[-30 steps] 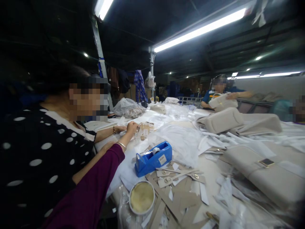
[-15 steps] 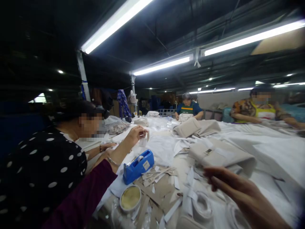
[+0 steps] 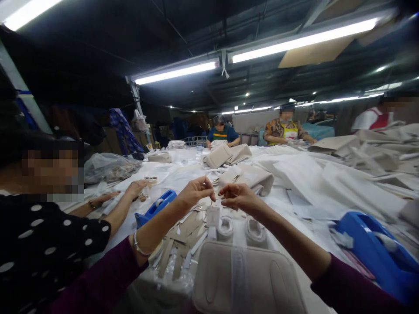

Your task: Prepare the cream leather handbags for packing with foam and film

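My left hand (image 3: 199, 192) pinches a thin cord, from which a small pale square hang tag (image 3: 213, 216) dangles. Close beside it is my right hand (image 3: 240, 197), fingers bent and drawn together near the cord; what lies between its fingertips is too small to make out. Below both hands lies a beige bag (image 3: 255, 279) with a white wrapping band (image 3: 239, 266) down its middle. Two wrapped rolls (image 3: 225, 227) sit at the bag's far edge. Tan strips (image 3: 183, 233) are scattered to the left.
Blue tape dispensers stand at left (image 3: 157, 207) and right (image 3: 376, 253). A co-worker in a dotted top (image 3: 49, 244) reaches over the table from the left. Beige bags (image 3: 248, 174) and white sheeting (image 3: 314, 183) lie beyond, with several more people seated across.
My view has swung right. My hands, apart before, have come together above the beige bag, and the tag in my left hand now hangs in front of me. The right tape dispenser has come into view.
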`<state>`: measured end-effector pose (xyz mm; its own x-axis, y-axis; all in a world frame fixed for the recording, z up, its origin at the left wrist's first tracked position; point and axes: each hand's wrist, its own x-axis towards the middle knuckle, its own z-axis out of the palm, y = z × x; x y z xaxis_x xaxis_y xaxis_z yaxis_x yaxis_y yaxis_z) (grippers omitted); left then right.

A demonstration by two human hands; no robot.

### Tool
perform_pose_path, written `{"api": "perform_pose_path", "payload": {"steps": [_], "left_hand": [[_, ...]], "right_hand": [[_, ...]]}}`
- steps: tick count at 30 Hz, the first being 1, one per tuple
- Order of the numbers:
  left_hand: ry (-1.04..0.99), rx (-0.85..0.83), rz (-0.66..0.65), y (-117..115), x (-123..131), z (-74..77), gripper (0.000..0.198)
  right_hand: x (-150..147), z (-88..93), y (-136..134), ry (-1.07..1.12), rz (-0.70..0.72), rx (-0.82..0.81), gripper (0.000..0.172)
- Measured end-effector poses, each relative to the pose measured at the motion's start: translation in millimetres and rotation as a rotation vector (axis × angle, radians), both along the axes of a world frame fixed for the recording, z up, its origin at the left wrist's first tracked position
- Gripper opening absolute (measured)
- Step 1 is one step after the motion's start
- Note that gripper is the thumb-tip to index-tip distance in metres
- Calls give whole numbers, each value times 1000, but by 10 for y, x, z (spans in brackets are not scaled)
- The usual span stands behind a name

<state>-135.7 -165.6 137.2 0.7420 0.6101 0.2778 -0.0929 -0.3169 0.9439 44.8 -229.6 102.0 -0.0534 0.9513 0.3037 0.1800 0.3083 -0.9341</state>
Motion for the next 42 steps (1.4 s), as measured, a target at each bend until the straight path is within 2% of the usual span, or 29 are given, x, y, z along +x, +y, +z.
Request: {"api": "perform_pose_path", "payload": {"steps": [6,8,11,15,19,22,25,27,30,35,37,38,40,42], "left_hand": [[-20,35,63,-156,105,-32,22],[20,42,52,-203,146,-45,24],[81,90,44,-271,213,-50,28],[58,89,47,-391,309,-13,29],[-38,-133,-66,-538,409,-10,30],[2,-246,-121,-609,468,-58,30],[84,-259,-170,-635,498,-85,29],[83,-258,-193,-646,511,-66,28],[-43,-259,-189,-678,551,-7,26],[-150,-265,-241,-773,679,36,30],[-117,-255,-238,-801,740,39,34],[-91,-241,-236,-812,772,44,35],[-22,-206,-258,-829,848,63,36],[46,-169,-316,-852,943,94,36]], "right_hand": [[217,68,-431,-607,-543,256,15],[252,107,-557,-744,-643,281,14],[296,125,-686,-838,-694,311,12],[367,114,-787,-814,-711,338,9],[415,127,-869,-750,-718,374,8],[442,138,-915,-710,-721,385,9],[491,108,-930,-637,-708,365,9],[522,52,-927,-536,-675,334,8],[511,-85,-934,-353,-651,293,6],[343,-421,-1018,-251,-764,230,11],[305,-526,-1069,-210,-668,169,11],[306,-551,-1091,-153,-546,117,13],[344,-533,-1114,49,-189,10,27],[412,-444,-1087,282,128,-4,52]]}}
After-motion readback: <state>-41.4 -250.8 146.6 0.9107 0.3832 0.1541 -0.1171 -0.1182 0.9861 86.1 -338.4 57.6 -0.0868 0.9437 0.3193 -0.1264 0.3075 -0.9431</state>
